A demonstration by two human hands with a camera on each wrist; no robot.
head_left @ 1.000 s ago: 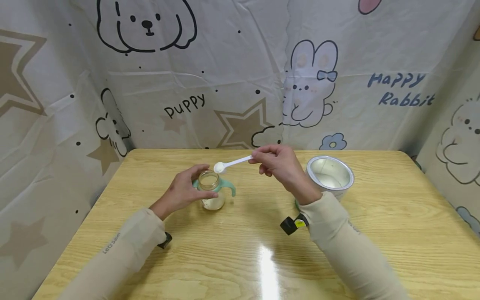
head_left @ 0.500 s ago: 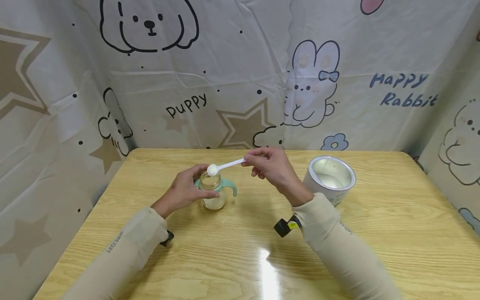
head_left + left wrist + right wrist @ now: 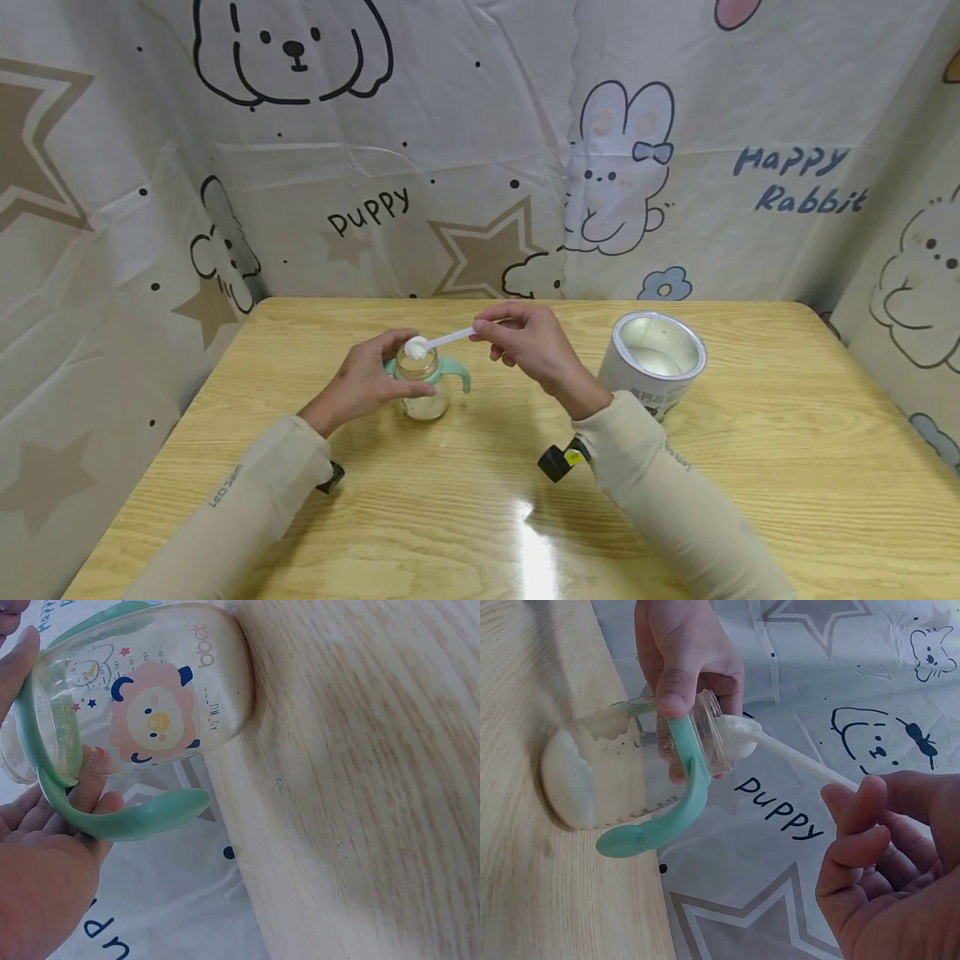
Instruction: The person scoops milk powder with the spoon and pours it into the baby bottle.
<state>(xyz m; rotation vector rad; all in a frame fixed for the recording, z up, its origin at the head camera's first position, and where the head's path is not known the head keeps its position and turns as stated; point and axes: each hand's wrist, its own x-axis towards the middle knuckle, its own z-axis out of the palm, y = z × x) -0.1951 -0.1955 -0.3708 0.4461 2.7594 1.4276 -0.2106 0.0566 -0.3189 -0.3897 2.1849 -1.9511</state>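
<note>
A clear baby bottle point(image 3: 161, 697) with a mint-green two-handled collar and a cartoon print stands upright on the table, its mouth uncovered. White powder point(image 3: 566, 780) lies at its bottom in the right wrist view. My left hand point(image 3: 360, 383) grips the bottle around its neck, thumb at the front. My right hand point(image 3: 528, 346) pinches the handle end of a white measuring scoop point(image 3: 450, 337). Heaped with white powder, the scoop's bowl point(image 3: 740, 733) is right at the bottle's mouth; whether it touches the rim I cannot tell.
A white powder can point(image 3: 648, 375), its top off, stands at the right behind my right forearm. The wooden table point(image 3: 450, 517) ends against a printed cloth backdrop point(image 3: 480, 150) at the back and sides.
My right hand has moved left and slightly down, bringing the filled scoop from beside the bottle to over its mouth. The left hand and bottle have stayed put.
</note>
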